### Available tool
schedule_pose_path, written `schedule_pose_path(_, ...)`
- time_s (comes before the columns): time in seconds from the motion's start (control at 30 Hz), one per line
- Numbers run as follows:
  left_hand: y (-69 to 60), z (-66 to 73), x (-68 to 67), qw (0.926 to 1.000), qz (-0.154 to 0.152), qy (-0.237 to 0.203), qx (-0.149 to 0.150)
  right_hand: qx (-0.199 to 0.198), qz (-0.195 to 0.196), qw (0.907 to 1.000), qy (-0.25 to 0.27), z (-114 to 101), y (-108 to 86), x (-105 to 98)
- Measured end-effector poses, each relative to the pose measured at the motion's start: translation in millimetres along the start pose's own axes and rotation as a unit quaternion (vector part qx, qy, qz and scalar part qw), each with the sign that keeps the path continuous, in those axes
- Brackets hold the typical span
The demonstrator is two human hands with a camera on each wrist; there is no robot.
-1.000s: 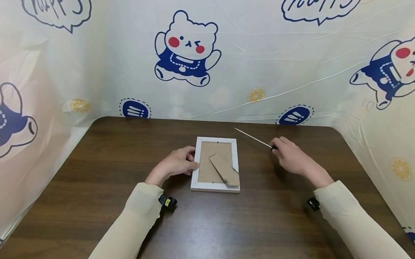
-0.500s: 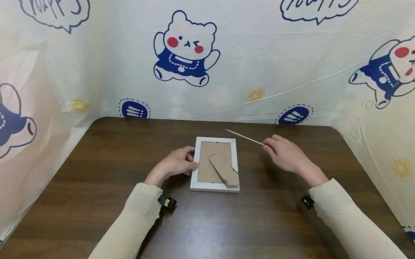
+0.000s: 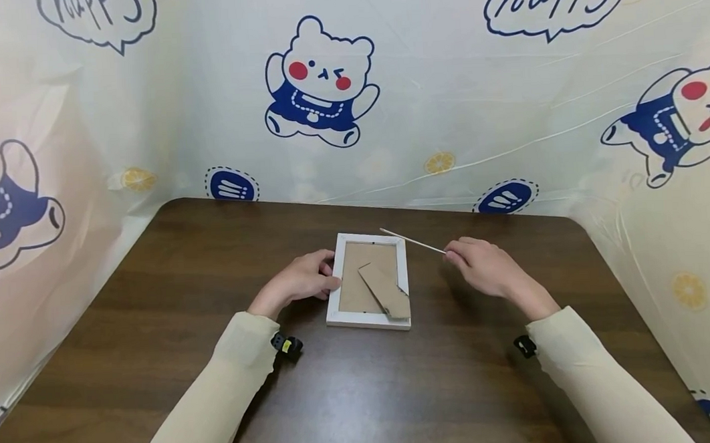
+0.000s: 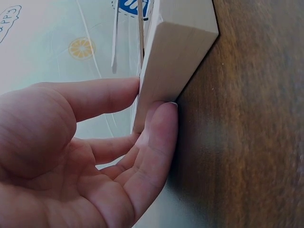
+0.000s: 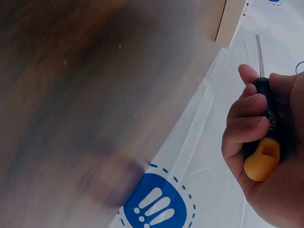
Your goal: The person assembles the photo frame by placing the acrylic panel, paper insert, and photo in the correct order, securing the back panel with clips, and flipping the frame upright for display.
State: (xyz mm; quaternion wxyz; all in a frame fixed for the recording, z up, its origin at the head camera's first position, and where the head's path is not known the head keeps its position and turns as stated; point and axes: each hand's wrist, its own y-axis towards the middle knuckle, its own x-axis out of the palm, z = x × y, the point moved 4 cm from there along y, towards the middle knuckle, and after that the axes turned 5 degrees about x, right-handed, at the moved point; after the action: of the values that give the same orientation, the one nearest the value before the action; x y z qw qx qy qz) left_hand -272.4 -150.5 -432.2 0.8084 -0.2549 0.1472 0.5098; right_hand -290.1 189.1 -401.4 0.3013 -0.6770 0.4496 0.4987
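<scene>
A white picture frame [image 3: 333, 309] lies back side up on the dark wooden table, its brown backing board [image 3: 350, 275] showing. On the board sits a slanted brown easel leg [image 3: 389, 293]. My left hand [image 3: 302, 278] pinches the frame's left edge; the left wrist view shows the thumb at the upper edge and fingers against the side. My right hand [image 3: 482, 268] grips a screwdriver with a black and yellow handle [image 5: 262, 161]. Its thin metal shaft [image 3: 413, 240] points left, with the tip over the frame's top right corner; whether it touches I cannot tell.
The brown table [image 3: 364, 395] spreads around the frame and both arms. Behind and at both sides hangs a pale curtain [image 3: 215, 88] printed with bears and orange slices. Black wrist cameras [image 3: 287, 346] sit at both cuffs.
My right hand has moved left with the screwdriver, and the tip has come from beyond the frame to over its upper right corner. The left hand and the frame have stayed put.
</scene>
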Motion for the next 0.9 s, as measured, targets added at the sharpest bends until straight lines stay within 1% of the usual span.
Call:
schedule_pose_path(0.1, 0.6, 1.2, 0.1, 1.0000, -0.001, -0.002, 0.003, 0.001, -0.015, 0.9998, 0.011, 0.0, 0.5, 3.1)
schedule_pose_path(0.27, 2.5, -1.5, 1.7, 1.0000, -0.004, -0.005, -0.001, 0.008, -0.037, 0.9991, 0.019, 0.9, 1.5, 7.1)
schedule_pose_path(0.43, 3.5, -2.1, 0.0, 1.0000, 0.001, -0.002, -0.007, -0.003, -0.037, 0.9991, 0.021, -0.5, 3.8, 5.0)
schedule_pose_path(0.63, 2.1, -1.2, -0.9, 1.0000, 0.000, 0.003, -0.009, 0.004, -0.049, 0.9986, 0.016, -1.6, 5.0, 5.7)
schedule_pose_path(0.9, 3.8, -1.9, -0.1, 1.0000, -0.002, 0.004, -0.007, 0.004, -0.051, 0.9987, 0.006, -2.7, 4.7, 3.4)
